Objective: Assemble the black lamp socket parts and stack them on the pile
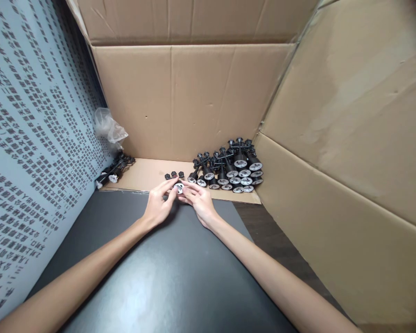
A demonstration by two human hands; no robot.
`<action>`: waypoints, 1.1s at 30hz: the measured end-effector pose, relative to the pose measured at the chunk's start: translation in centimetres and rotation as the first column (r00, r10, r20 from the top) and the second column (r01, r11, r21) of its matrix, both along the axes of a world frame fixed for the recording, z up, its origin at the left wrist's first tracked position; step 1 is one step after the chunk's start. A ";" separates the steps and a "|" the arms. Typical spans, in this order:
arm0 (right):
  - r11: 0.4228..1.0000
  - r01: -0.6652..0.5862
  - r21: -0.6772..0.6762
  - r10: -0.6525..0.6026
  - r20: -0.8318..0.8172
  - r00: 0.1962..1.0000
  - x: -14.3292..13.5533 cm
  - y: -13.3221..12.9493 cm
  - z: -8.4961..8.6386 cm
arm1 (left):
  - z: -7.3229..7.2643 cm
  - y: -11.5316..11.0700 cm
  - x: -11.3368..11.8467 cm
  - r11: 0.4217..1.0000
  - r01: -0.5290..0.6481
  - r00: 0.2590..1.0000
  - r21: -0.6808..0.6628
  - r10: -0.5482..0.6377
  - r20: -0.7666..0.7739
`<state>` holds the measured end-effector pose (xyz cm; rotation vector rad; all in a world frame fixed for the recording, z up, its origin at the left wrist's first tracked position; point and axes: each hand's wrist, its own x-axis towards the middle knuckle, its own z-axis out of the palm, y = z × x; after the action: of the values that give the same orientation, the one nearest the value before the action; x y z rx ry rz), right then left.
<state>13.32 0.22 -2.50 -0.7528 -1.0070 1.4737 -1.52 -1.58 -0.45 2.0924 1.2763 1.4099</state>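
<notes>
Between my two hands, just above the far edge of the dark grey mat (142, 268), is a black part with a round white face (179, 188). The face is turned toward me, and the fingers cover most of the black body. My left hand (158, 203) pinches it from the left, thumb at the face's edge. From the right, my right hand (201, 202) grips the same part with thumb and fingers. Just behind the hands lie a few small black caps (174, 175). Similar black parts with round white ends (232, 173) are stacked to the right.
More black parts (114, 173) lie in a small heap at the left, below a clear plastic bag (110, 126). Cardboard walls rise at the back (194, 101) and right (350, 152). A light blue printed sheet (38, 138) stands along the left side.
</notes>
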 end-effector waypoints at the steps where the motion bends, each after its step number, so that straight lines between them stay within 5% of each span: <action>1: 1.000 0.005 0.014 -0.005 0.013 1.000 0.0 0.0 0.0 | 0.0 0.0 0.0 1.000 -0.008 1.000 0.011 0.008 -0.003; 22: 0.928 0.170 0.332 -0.254 0.229 0.940 -0.7 -1.6 0.5 | -0.2 -0.2 0.5 0.975 -0.003 0.999 0.222 0.014 -0.049; 33: 0.936 0.107 0.336 -0.193 0.236 0.952 -0.7 -1.7 0.5 | -0.1 -0.2 0.5 0.982 -0.041 0.999 0.183 0.044 -0.011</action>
<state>12.62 -1.46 -1.98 -0.7841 -1.3241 1.0578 -1.02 -1.77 -0.56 2.2082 1.2462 1.5870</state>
